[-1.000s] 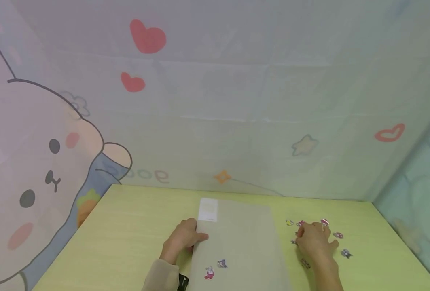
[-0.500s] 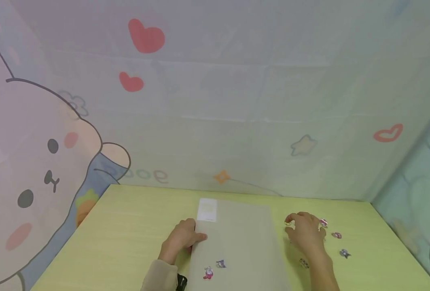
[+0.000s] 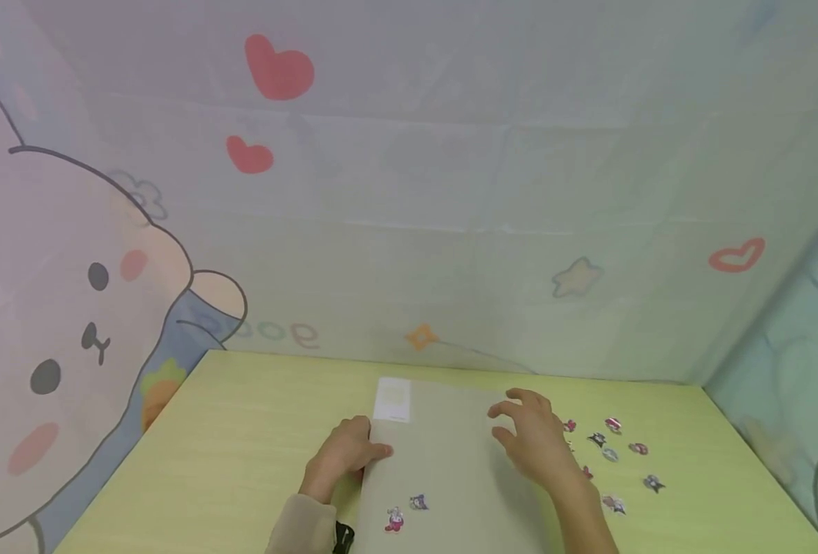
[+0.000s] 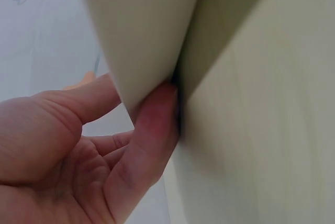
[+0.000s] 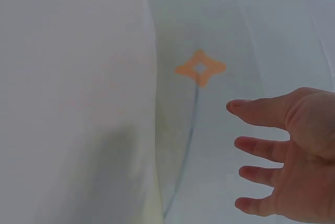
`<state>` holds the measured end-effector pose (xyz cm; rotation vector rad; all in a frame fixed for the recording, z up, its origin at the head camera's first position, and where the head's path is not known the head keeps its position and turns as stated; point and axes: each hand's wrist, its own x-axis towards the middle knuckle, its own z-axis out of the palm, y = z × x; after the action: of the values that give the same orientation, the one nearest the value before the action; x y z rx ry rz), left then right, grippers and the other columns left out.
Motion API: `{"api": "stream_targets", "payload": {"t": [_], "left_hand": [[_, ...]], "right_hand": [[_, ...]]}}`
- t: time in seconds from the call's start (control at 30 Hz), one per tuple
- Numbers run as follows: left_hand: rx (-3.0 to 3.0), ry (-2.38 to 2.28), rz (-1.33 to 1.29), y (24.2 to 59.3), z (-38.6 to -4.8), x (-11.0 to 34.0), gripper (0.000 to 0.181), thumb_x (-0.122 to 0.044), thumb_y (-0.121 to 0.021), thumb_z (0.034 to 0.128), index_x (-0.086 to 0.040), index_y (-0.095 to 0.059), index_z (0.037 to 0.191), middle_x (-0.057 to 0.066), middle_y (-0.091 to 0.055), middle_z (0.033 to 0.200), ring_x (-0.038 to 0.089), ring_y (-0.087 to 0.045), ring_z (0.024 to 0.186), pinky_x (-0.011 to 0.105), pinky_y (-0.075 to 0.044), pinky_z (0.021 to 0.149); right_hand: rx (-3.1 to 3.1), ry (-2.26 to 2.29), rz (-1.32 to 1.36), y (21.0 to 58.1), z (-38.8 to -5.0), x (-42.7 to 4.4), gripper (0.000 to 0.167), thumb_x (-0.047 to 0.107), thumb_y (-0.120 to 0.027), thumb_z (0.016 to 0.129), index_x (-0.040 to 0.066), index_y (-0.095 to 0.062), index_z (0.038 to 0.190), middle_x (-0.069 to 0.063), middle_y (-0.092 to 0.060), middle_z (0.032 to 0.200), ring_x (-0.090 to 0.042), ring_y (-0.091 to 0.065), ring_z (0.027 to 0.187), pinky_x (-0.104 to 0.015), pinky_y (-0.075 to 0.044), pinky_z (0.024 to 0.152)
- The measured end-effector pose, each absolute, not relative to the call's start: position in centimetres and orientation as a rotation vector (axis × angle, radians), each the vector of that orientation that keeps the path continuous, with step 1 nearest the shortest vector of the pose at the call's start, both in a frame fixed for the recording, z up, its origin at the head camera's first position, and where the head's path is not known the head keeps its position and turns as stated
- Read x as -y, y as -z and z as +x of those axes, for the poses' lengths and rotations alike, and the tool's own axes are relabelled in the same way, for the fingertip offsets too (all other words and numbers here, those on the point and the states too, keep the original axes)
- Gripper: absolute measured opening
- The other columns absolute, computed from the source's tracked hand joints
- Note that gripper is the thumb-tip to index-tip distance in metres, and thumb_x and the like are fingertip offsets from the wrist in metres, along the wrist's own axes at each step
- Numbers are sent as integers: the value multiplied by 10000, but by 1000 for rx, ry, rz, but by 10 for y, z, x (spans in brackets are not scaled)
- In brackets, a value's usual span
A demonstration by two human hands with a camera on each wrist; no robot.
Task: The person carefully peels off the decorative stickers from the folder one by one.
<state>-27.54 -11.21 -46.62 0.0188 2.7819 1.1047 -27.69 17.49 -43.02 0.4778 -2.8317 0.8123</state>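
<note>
A large pale grey board or folder (image 3: 453,469) lies on the table, with a white label at its far left corner. My left hand (image 3: 342,455) holds its left edge. In the left wrist view that hand (image 4: 78,150) has the edge between thumb and finger, slightly off the tabletop. A pink cartoon cut-out (image 3: 395,520) and a purple one (image 3: 419,502) lie on the near part of the board. Over the board's right edge hovers my right hand (image 3: 532,440), fingers apart and loosely bent. Nothing shows between the right hand's fingers (image 5: 254,148) in the right wrist view.
Several small cartoon cut-outs, among them a red and white one (image 3: 612,424) and a grey one (image 3: 653,483), are scattered on the table right of the board. Behind the yellow-green table (image 3: 263,431) hangs a printed cloth (image 3: 409,177). A dark cable (image 3: 817,492) hangs far right.
My right hand has left the scattered cut-outs and moved left to the board's right edge, uncovering several of them. My left hand keeps its hold on the board.
</note>
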Motion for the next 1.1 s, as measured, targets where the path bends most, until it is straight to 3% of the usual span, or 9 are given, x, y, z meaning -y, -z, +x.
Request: {"api": "stream_targets", "payload": {"t": [0.27,0.57,1.1], "left_hand": [[-2781,-1111,29,465,-274,112,321,-195,-752,870,69,-582,937,134,-605,728,216,-610,508,329,-499,520],[-2778,-1114,23,466,-275,112,319,-199,-756,866,61,-581,931,127,-603,722,219,-608,510,333,-497,517],[-2792,-1080,24,467,-275,113,317,-218,-758,865,39,-582,918,107,-590,700,213,-604,493,317,-478,498]], "right_hand": [[2811,-877,679,435,-265,-143,151,36,-710,866,164,-719,945,-179,-507,1358,-427,-354,1312,-675,-297,983],[2825,-829,967,437,-254,-118,149,3,-732,832,134,-734,903,-186,-554,1297,-423,-411,1269,-648,-319,992],[2869,-538,1244,455,-245,-89,174,104,-782,807,235,-751,917,-85,-610,1172,-339,-485,1144,-563,-445,820]]}}
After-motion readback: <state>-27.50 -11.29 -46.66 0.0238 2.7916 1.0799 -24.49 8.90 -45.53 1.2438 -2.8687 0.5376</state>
